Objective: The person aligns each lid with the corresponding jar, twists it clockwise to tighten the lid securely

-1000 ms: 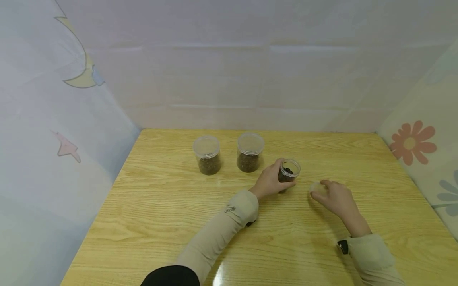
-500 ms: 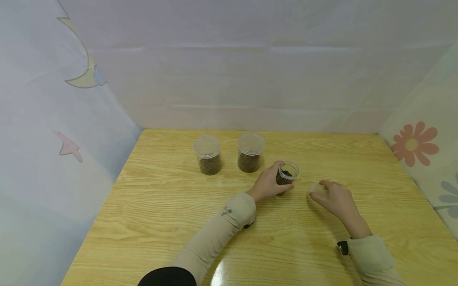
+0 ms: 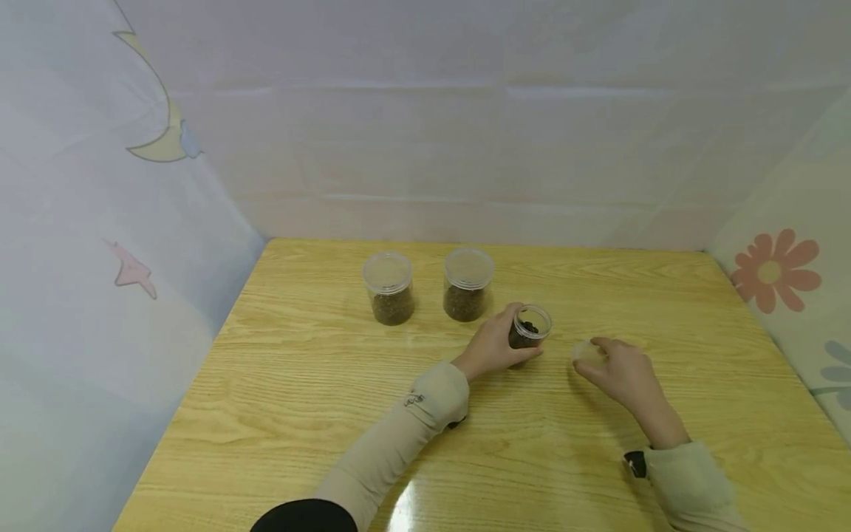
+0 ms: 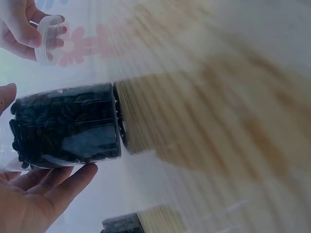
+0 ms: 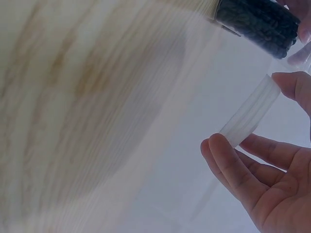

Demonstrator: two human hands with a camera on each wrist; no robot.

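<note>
My left hand (image 3: 492, 346) holds a clear jar (image 4: 68, 126) without its lid, thumb on one side and fingers on the other. Dark bean-like pieces fill much of it, and its mouth faces up in the head view. The jar's base is at or just above the table; I cannot tell which. To its right, my right hand (image 3: 621, 373) pinches a translucent round lid (image 5: 252, 111) by the rim between thumb and fingers, apart from the jar and above the table.
Two larger lidded clear jars, a left one (image 3: 389, 290) and a right one (image 3: 468, 285), stand toward the back of the wooden table (image 3: 279, 384), partly filled with dark brown contents. Printed cloth (image 3: 412, 148) hangs behind and at both sides.
My left hand has drawn the open jar slightly left and toward me. The right hand keeps the lid nearly in place. The head view has shifted a little; both lidded jars stay put.
</note>
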